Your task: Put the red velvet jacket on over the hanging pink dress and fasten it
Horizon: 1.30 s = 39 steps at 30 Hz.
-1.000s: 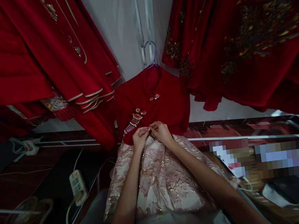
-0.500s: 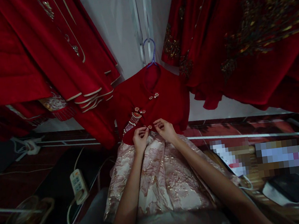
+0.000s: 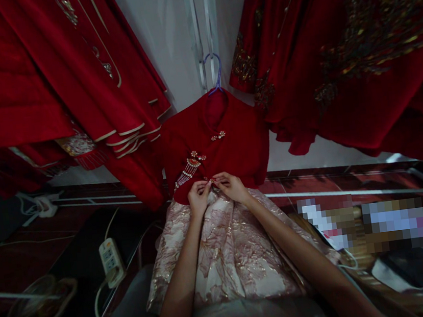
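Note:
A short red top (image 3: 233, 150) hangs on a purple hanger (image 3: 218, 73) in front of me, above a pale pink-and-gold brocade skirt (image 3: 216, 260). Beaded flower buttons (image 3: 218, 135) sit below its collar, and a tasselled bead ornament (image 3: 190, 170) lies on its left side. At the lower front edge, my left hand (image 3: 199, 196) pinches a small beaded flower button (image 3: 211, 180). From the other side my right hand (image 3: 232, 189) pinches at the same button, its fingertips close to the left ones. The fingers partly cover the button.
Red garments (image 3: 33, 88) hang on the left, and a sequinned red garment (image 3: 370, 67) hangs on the right. A power strip (image 3: 112, 263) and a clear food container (image 3: 40, 303) are at the lower left. A white cable (image 3: 349, 261) lies at the right.
My right hand has moved left and its fingertips have come onto the beaded button, close to my left fingers. My left hand has stayed almost still.

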Each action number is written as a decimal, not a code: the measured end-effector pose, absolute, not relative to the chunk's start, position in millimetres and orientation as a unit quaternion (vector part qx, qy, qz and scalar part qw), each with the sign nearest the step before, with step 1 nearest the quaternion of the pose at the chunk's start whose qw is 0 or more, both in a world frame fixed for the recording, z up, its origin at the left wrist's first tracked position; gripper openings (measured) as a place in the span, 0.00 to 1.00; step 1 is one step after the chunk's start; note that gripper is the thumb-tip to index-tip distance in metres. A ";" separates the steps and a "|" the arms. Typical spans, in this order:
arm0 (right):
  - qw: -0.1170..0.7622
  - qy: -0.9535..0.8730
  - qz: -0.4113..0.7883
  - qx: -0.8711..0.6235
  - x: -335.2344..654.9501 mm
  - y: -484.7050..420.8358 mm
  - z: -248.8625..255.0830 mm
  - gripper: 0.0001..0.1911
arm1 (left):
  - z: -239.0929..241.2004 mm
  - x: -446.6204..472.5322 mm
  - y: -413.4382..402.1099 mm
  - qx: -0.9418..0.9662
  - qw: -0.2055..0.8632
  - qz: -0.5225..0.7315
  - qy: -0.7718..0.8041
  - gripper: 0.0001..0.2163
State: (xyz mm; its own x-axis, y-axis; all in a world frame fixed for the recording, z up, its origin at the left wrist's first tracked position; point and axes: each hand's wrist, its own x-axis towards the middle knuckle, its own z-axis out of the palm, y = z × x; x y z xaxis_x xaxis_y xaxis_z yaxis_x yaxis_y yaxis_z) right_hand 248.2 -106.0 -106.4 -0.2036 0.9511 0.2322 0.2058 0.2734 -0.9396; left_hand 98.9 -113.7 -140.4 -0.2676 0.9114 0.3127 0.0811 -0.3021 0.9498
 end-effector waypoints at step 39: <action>0.394 -0.604 0.602 -0.344 281.6 -110.4 -58.4 0.12 | -66.3 103.6 -62.5 0.373 0.444 0.714 0.392 0.15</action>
